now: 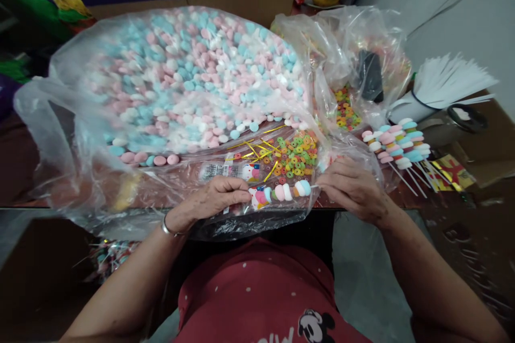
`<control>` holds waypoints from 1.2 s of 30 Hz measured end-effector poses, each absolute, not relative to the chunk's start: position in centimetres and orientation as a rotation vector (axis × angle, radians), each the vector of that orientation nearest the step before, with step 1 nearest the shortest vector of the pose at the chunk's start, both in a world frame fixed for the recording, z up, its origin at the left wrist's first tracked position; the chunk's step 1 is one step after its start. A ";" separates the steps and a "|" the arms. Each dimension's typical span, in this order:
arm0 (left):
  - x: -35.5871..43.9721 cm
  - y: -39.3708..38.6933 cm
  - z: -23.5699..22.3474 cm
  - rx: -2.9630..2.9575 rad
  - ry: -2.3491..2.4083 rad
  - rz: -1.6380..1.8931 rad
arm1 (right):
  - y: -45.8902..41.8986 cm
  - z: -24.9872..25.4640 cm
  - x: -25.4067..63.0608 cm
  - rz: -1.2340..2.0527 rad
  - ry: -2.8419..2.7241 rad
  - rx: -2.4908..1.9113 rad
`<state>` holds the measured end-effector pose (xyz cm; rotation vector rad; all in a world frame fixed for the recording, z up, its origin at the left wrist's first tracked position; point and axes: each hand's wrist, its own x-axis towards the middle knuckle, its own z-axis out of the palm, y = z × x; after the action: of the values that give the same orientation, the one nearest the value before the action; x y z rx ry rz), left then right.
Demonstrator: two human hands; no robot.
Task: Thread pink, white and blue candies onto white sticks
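Observation:
A marshmallow skewer (286,192), with pink, white and blue pieces and small coloured rings between them, lies level between my hands near the table edge. My left hand (219,196) pinches its left end, where a printed clear wrapper seems to show. At the other end, the closed fingers of my right hand (354,187) grip the stick; the fingertips are partly hidden. Just behind the skewer are loose ring candies (295,155), gold twist ties (261,150) and printed clear wrappers (221,171).
A large clear bag of marshmallows (193,75) fills the back left. Finished-looking marshmallow skewers (398,144) lie at right, near a mug of white sticks (412,107). Behind are another plastic bag (338,37), a dark object (370,76) and a cardboard box (225,0).

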<state>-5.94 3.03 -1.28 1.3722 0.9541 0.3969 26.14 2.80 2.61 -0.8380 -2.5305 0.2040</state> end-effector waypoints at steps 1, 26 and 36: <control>-6.1 3.0 -1.4 1.368 0.967 0.413 | 2.8 2.7 26.1 0.215 -2.528 -0.849; -4.9 2.7 -0.1 1.635 0.858 0.266 | 2.2 2.4 24.3 0.052 -2.536 -0.846; -2.4 0.1 -1.2 1.114 0.686 0.126 | 3.6 1.5 24.0 0.748 -2.596 -0.649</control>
<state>-2.43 0.06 -1.22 1.1143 0.6864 0.1261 24.02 3.60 1.52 -0.6493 -2.5965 0.7484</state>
